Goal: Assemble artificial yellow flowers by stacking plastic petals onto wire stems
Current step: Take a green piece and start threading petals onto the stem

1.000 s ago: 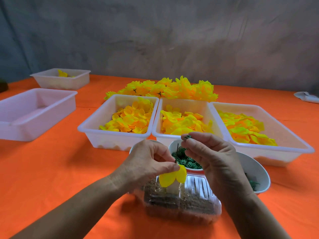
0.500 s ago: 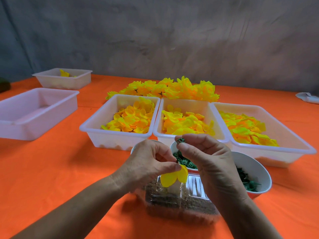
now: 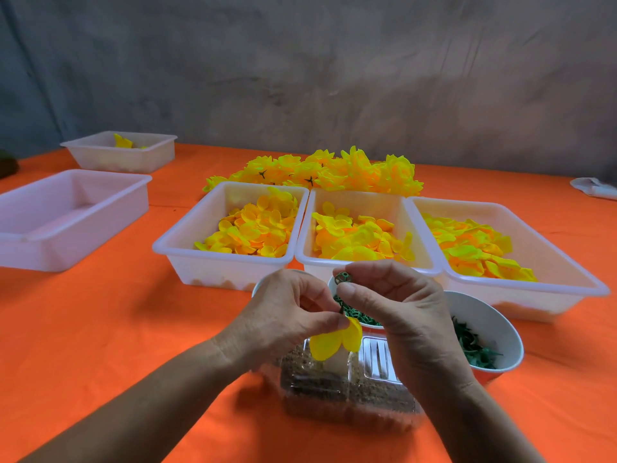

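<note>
The table (image 3: 83,329) is covered with a plain orange cloth that extends across the full width of the view. Behind it stands a grey wall (image 3: 300,68) with a mottled, uneven finish and faint darker streaks. The far edge of the table meets the wall directly. Lighting is soft and even, producing only weak shadows on the cloth.

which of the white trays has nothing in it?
The large white tray at far left: only bare floor shows inside. The three trays side by side in the middle hold yellow petals, and the small far tray holds a few yellow pieces.
</note>
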